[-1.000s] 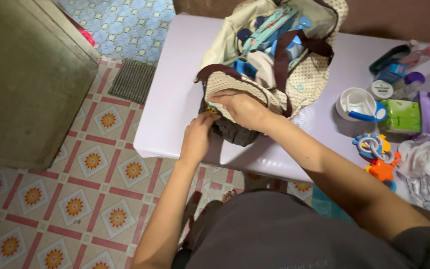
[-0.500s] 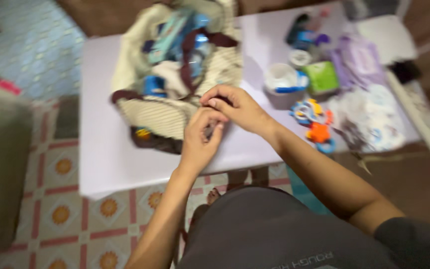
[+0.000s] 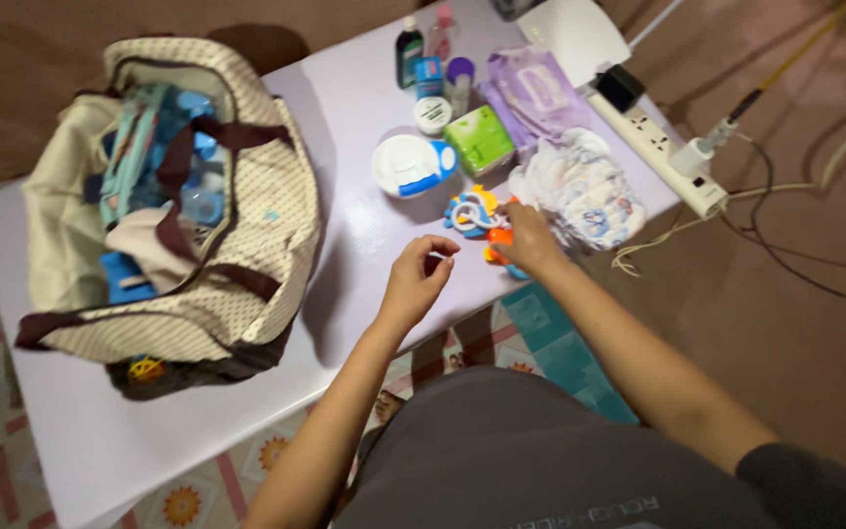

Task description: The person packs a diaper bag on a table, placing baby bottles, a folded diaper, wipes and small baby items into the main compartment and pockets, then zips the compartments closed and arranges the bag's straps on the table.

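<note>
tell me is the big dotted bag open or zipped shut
Open. The beige dotted bag gapes at the top, its brown straps hang loose, and blue and teal items show inside.

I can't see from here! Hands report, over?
Right hand on the colourful baby toy, grip hidden. Left hand pinching something small above the table. Diapers right beside the toy.
</note>
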